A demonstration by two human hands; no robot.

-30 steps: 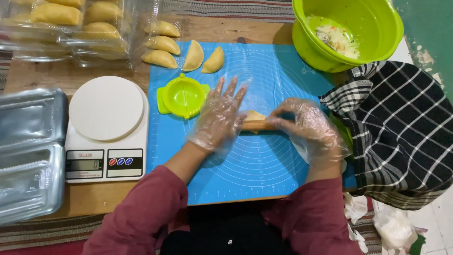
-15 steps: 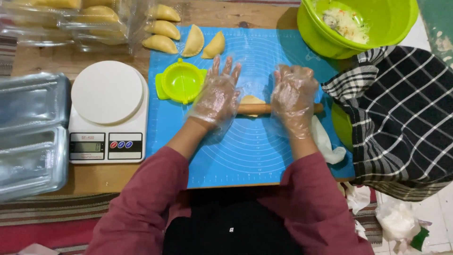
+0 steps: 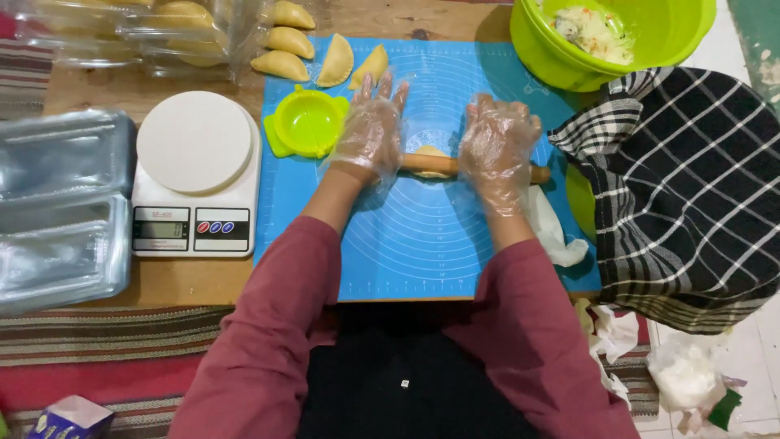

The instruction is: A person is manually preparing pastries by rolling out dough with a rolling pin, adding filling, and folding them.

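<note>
Both hands wear clear plastic gloves and press flat on a wooden rolling pin lying across a blue silicone mat. My left hand rests on the pin's left part, fingers spread. My right hand covers its right part. A small piece of pale yellow dough lies under the pin between the hands. A lime green dumpling press sits open on the mat just left of my left hand.
Folded half-moon pastries lie at the mat's far edge. A white kitchen scale stands left of the mat, clear plastic trays beyond it. A green bowl of filling is far right, a checked cloth beside it.
Both hands have pushed the rolling pin away from me over the dough. The right hand went from gripping the pin's end to lying flat on it.
</note>
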